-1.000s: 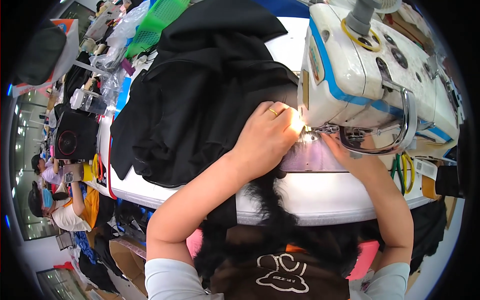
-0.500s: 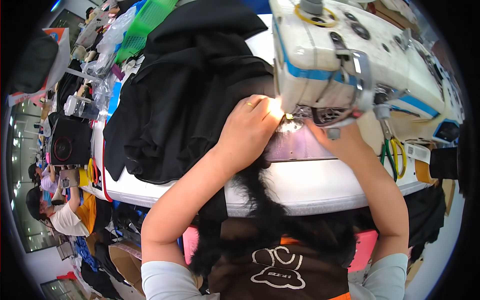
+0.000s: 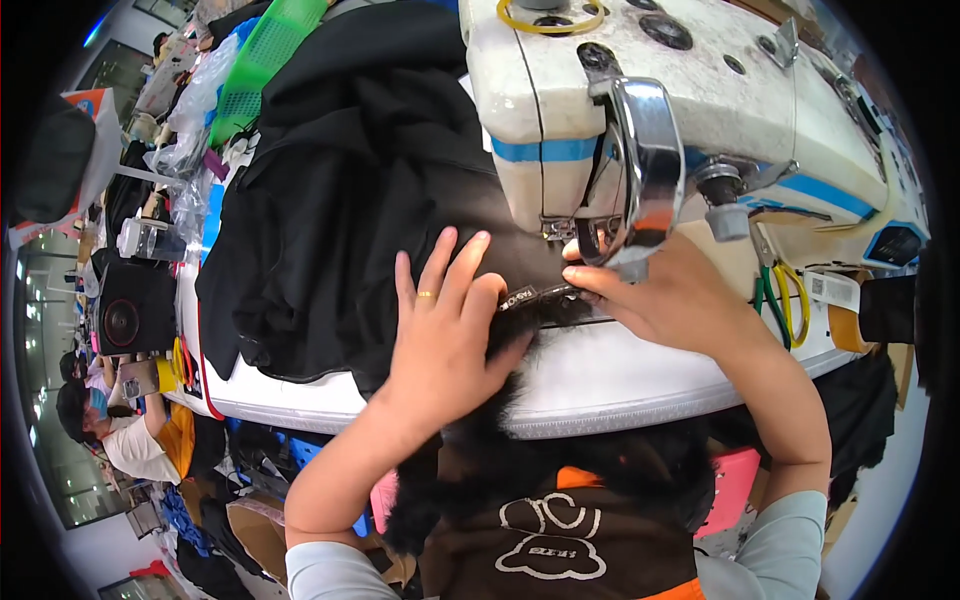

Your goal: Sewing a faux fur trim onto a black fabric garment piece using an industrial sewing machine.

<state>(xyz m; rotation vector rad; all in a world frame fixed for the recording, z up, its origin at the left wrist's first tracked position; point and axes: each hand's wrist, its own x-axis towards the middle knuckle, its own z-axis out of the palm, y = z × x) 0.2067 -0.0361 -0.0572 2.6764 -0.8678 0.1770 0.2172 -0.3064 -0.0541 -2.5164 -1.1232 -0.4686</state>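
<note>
My left hand (image 3: 445,335) lies with spread fingers on a large black garment (image 3: 340,190). Its bent forefinger and thumb are beside black fur trim (image 3: 508,375), which hangs over the table edge into my lap. A small dark woven label (image 3: 518,298) lies at the garment's edge between my hands. My right hand (image 3: 665,295) pinches that edge between thumb and fingers, just in front of the needle area of a white and blue sewing machine (image 3: 545,95). Some of its fingertips are hidden behind the machine's shiny metal lever (image 3: 650,150).
Scissors with green and yellow handles (image 3: 780,300) lie right of the machine, next to a roll of tape (image 3: 850,328). A green basket (image 3: 265,65) stands far left. At the left, another person (image 3: 140,440) sits holding a phone. A ruler strip (image 3: 600,415) runs along the table's front edge.
My left hand has moved left and down from the needle, its fingers spreading. My right hand has come forward from behind the machine head. The label and dark edge now show, and the needle light no longer shines.
</note>
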